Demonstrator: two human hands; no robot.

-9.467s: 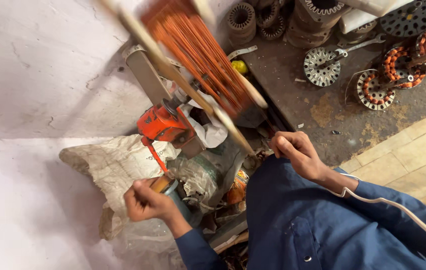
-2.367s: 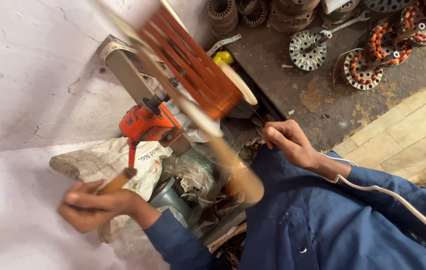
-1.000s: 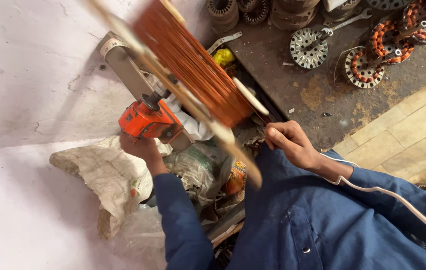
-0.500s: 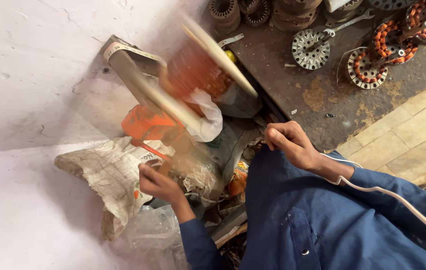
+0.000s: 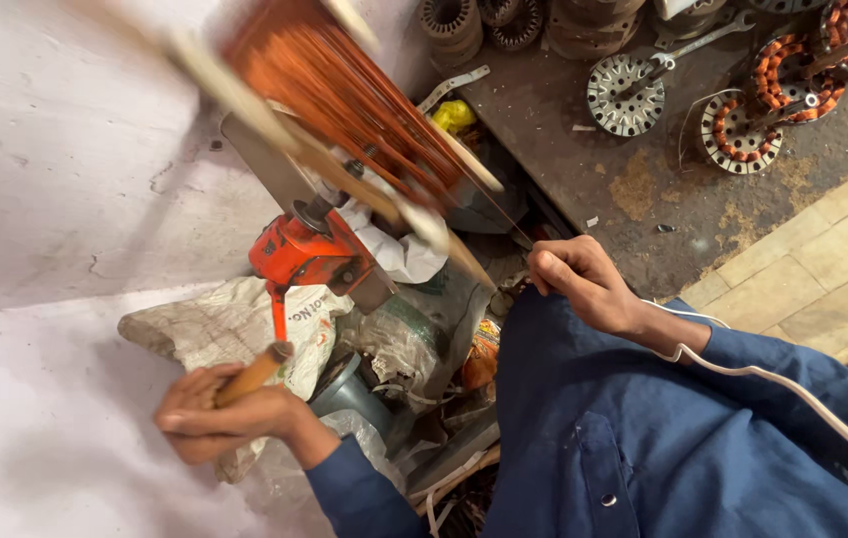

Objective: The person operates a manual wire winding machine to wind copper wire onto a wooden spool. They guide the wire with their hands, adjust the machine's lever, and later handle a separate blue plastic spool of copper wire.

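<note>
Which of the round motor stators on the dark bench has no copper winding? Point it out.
The bare silver stator, the leftmost of the three. The other two stators carry orange copper coils round their rims.

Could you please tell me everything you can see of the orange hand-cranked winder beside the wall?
The orange winder is a small gearbox of painted metal, scuffed and grimy. A thin orange crank arm runs down from it to a wooden handle, gripped by the left hand. From its top a shaft carries a motion-blurred former wound with copper wire. A pale cloth lies against its right side, and a printed sack sits below it.
</note>
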